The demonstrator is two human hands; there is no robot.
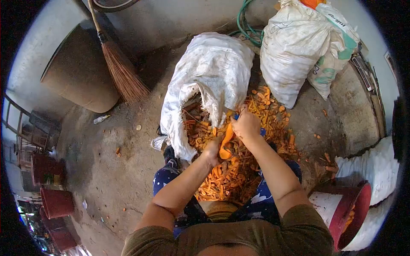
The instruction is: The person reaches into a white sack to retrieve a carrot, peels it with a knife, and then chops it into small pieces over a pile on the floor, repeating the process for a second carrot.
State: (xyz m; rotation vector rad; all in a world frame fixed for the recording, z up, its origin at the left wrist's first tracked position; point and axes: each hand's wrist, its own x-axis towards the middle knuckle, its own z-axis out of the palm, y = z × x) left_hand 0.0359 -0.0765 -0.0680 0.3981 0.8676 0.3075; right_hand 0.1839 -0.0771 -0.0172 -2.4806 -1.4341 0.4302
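Note:
My left hand (pixel 212 150) is closed around the lower part of a peeled orange carrot (pixel 226 143), which points up and away from me. At its far end my right hand (pixel 247 126) is closed on a small tool with a blue part (pixel 236 116); the blade, if any, is too small to make out. Below both hands spreads a pile of orange peelings and cut pieces (pixel 222 181) between my legs. Just ahead lies a white woven sack (pixel 213 55), its mouth open toward me, with darker unpeeled roots (pixel 193 113) inside.
Two full white sacks (pixel 294 51) stand at the back right beside a green hose (pixel 242 21). A straw broom (pixel 121 70) leans at the back left. On the right a red bucket (pixel 363 205) lies tilted, holding orange pieces. Several red buckets (pixel 57 202) stand far left.

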